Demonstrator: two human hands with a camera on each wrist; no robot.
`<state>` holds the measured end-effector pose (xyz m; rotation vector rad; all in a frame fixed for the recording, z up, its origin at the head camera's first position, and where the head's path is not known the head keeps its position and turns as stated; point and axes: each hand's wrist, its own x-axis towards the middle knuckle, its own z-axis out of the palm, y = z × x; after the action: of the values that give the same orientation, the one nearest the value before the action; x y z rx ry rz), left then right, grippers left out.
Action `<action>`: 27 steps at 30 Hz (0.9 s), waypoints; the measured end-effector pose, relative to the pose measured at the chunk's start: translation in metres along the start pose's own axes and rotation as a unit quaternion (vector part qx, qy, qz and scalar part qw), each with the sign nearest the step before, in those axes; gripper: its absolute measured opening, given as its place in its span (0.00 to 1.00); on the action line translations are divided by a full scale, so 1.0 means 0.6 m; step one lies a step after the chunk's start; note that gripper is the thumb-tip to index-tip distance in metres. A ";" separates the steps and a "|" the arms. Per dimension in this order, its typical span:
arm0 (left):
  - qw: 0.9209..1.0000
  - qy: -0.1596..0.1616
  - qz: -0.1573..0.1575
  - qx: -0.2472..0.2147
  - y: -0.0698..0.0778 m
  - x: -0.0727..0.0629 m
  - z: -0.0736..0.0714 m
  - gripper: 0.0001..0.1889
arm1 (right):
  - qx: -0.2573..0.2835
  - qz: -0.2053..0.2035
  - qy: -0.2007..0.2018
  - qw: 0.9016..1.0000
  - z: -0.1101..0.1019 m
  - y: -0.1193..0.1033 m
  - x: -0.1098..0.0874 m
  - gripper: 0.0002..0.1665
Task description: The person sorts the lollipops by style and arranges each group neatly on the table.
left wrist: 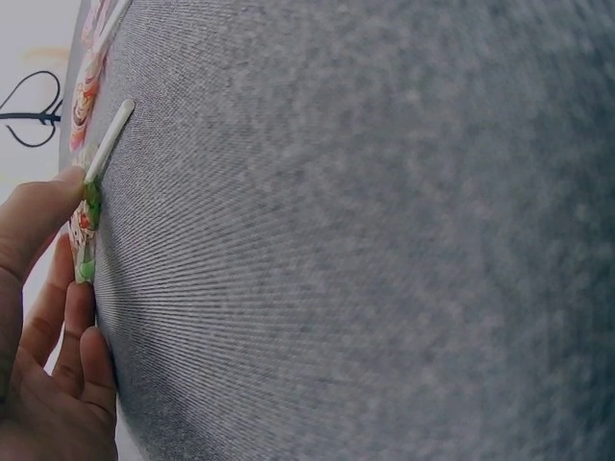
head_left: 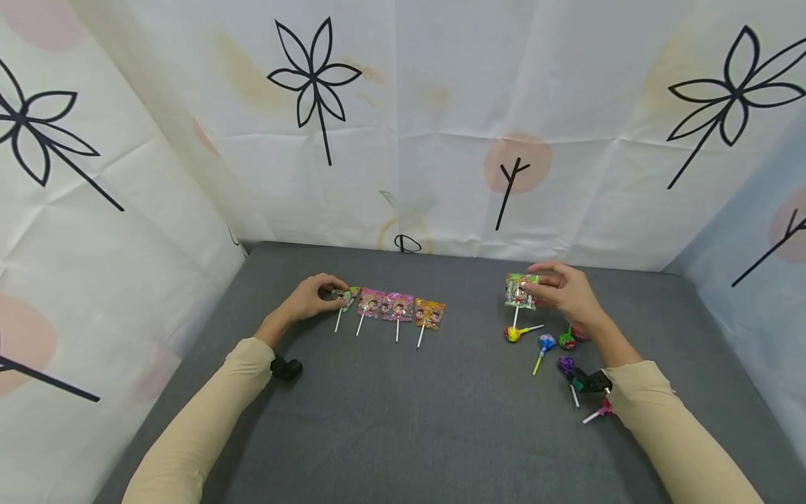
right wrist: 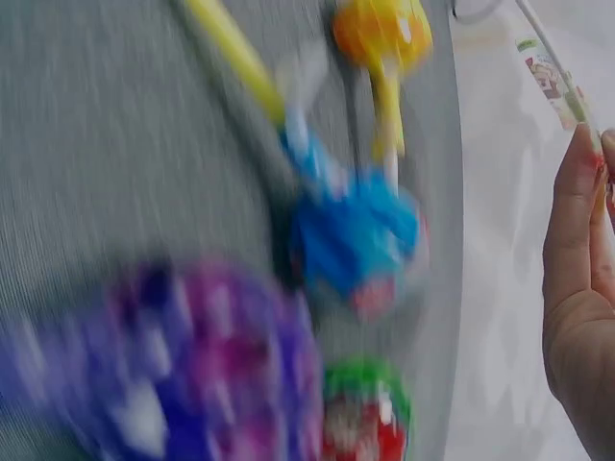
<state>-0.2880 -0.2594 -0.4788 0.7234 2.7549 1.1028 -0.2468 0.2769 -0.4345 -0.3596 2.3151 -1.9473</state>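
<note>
At the left end of a row of flat wrapped lollipops, my left hand (head_left: pixel 307 298) pinches a green-wrapped lollipop (head_left: pixel 345 297) between thumb and fingers. Its white stick (left wrist: pixel 110 140) points toward me. Beside it lie two pink-wrapped lollipops (head_left: pixel 371 304) and an orange-wrapped one (head_left: pixel 430 313). On the right, my right hand (head_left: pixel 569 297) holds up another flat green-wrapped lollipop (head_left: pixel 518 289) by its wrapper, stick downward. Just below that stick is a round yellow lollipop (head_left: pixel 514 334). Only part of the right hand shows in the right wrist view.
Around the right forearm lie round lollipops: a blue one (head_left: pixel 546 342), a green one (head_left: pixel 567 341), a purple one (head_left: pixel 565 364) and a pink one (head_left: pixel 606 407) partly under the wrist. White patterned cloth (head_left: pixel 428 196) hangs behind the grey table (head_left: pixel 403 427).
</note>
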 end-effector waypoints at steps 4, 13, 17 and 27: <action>1.000 0.000 0.000 0.000 -0.001 -0.001 0.000 0.16 | 0.001 0.004 -0.027 1.000 0.029 -0.002 0.001 0.21; 1.000 -0.002 0.001 -0.004 -0.002 0.000 0.000 0.16 | -0.014 -0.005 -0.068 0.998 0.083 0.001 0.003 0.19; 1.000 -0.002 0.000 -0.004 -0.002 0.000 0.000 0.16 | -0.014 -0.013 -0.076 0.997 0.101 0.008 0.007 0.18; 1.000 0.000 0.002 -0.005 -0.002 0.001 0.001 0.16 | -0.042 -0.007 -0.082 0.996 0.141 0.012 0.014 0.17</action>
<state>-0.2890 -0.2595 -0.4800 0.7273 2.7461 1.1163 -0.2370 0.1952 -0.4564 -0.5247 2.2998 -1.7558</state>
